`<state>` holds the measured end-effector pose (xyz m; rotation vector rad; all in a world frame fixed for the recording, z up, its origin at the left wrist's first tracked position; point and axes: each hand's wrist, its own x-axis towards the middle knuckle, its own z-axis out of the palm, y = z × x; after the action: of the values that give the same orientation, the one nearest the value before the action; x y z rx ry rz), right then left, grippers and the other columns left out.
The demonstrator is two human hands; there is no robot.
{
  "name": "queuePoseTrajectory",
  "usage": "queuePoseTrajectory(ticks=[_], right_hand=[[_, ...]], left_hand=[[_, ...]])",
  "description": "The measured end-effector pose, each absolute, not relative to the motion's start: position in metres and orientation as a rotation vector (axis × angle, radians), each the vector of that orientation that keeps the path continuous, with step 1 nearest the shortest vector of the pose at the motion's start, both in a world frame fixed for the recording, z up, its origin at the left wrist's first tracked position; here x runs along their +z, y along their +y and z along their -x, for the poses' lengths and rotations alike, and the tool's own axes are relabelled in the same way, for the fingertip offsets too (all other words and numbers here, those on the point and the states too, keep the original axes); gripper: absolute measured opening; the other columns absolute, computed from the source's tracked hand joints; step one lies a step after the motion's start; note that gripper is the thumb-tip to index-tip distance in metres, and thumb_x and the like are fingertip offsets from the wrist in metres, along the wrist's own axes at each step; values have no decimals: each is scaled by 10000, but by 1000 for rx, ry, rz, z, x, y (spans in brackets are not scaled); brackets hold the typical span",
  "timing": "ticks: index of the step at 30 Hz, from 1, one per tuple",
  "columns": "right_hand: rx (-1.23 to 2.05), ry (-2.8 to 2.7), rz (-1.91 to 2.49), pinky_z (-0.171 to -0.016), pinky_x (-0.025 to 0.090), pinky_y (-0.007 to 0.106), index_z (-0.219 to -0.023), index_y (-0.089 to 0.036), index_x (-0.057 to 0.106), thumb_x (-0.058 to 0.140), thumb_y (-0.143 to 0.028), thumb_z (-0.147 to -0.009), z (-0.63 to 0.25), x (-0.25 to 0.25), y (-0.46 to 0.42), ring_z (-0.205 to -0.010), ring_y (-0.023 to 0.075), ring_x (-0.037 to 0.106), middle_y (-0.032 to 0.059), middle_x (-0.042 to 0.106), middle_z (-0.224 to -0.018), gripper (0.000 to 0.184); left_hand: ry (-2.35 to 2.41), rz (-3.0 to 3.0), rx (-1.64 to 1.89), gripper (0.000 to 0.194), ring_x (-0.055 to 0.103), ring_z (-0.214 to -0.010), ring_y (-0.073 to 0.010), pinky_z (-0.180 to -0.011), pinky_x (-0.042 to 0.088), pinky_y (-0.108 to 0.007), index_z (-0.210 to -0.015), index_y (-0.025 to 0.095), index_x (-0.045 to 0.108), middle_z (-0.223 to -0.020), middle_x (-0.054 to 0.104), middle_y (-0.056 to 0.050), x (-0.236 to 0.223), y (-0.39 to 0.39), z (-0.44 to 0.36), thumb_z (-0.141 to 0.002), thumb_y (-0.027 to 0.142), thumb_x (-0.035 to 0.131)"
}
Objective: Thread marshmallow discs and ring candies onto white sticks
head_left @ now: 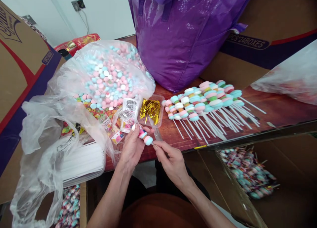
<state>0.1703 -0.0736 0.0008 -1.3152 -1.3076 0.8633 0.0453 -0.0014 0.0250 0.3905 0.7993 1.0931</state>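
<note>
My left hand [131, 147] is closed around a marshmallow skewer [148, 140], its stacked pieces white, pink and pale blue. A white piece shows at my left thumb tip. Just right of the blue end piece, the fingertips of my right hand [172, 162] pinch the skewer's stick, mostly hidden by them. Beyond my left hand lie several printed plastic packets [128, 114] and a clear tub [160, 119] of gold twist ties [150, 111]. To the right, finished-looking marshmallow skewers [208, 97] lie piled in rows, their white sticks [230, 119] pointing toward me.
A clear bag of small marshmallows [106, 76] sits at back left, with gummy rings [99, 113] below it. White sticks [84, 160] fill a container at left. A purple bag [183, 39] stands behind. Below the table's right edge, a carton [218, 185] holds wrapped skewers [250, 171].
</note>
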Motion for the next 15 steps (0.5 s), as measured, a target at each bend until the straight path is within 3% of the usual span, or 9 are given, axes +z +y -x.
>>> queuePoseTrajectory(ticks=[3,7,15], right_hand=[[1061,-1141,1319,-477,370,215,-965,-171,723,552,-310,-965,-175,6,-75,-482,93,440,-54,470,-542,221],[1135,-1080,1317,-482,351,216,-959,-159,710,566,-348,-961,-179,8,-73,-498,92,416,-56,452,-553,237],[812,-1560,1298,-618,440,221,-962,-165,702,515,-225,-970,-194,12,-62,-604,111,564,8,655,-738,196]], left_hand=[[790,-377,1010,351,727,-949,-247,-897,554,-389,-907,158,646,-865,740,-66,29,2,-40,-816,484,741],[848,-418,995,374,741,-913,-261,-889,569,-409,-880,135,659,-840,754,-87,33,4,-38,-804,490,749],[1017,-477,1014,481,757,-800,-239,-818,598,-373,-824,130,636,-768,750,-92,26,4,-37,-741,587,762]])
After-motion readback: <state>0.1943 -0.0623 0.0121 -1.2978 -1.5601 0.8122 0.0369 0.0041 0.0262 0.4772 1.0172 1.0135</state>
